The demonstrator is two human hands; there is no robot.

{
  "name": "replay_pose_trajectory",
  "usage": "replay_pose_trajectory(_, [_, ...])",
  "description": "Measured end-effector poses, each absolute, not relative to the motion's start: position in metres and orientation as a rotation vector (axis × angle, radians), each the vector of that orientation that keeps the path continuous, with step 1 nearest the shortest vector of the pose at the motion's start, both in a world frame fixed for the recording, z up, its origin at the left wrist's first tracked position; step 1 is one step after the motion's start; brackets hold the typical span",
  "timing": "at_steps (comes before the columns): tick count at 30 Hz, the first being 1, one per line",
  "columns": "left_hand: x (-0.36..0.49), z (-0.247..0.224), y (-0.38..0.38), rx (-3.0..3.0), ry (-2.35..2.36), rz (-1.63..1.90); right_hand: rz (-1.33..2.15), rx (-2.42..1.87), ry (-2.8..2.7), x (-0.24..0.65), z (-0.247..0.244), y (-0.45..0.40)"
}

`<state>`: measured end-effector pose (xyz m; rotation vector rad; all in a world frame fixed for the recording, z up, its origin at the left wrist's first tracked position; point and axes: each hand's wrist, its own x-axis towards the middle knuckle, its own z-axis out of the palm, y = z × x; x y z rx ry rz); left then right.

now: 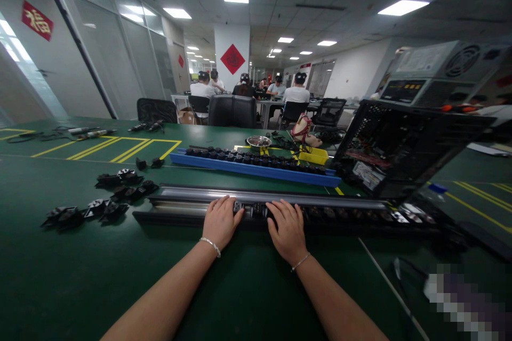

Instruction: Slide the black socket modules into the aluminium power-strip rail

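Observation:
A long black trough (pixel 172 218) with a shiny metal inner face lies crosswise on the bench before me. Small black parts (pixel 256 210) sit in it in a row, running rightward from between my hands. Over the trough, my left hand (pixel 219 222) is bent, with a small black part between thumb and forefinger. My right hand (pixel 288 230) reaches in a short way to the right, its thumb and forefinger around another small black part. Both sets of fingertips are partly hidden at the trough. The trough's left stretch shows bare metal.
Loose black parts (pixel 106 208) lie in clusters at left. Behind the trough stands a blue channel (pixel 256 169) filled with black parts, near a metal bowl (pixel 259 141) and yellow tray (pixel 314 156). An open computer case (pixel 412 149) stands at right. People sit at far tables.

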<state>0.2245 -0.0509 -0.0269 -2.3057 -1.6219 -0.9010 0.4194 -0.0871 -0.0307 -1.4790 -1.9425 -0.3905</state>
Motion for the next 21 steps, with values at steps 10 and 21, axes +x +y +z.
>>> replay_pose_trajectory(10, [0.214,-0.026,-0.049,-2.313,-1.600,-0.876,-0.400,-1.478,-1.943,0.419,-0.031,-0.087])
replay_pose_trajectory(21, [0.203,-0.023,-0.048,-2.322,-1.587,-0.794,-0.365,-1.460,-1.920,0.418,-0.031,-0.087])
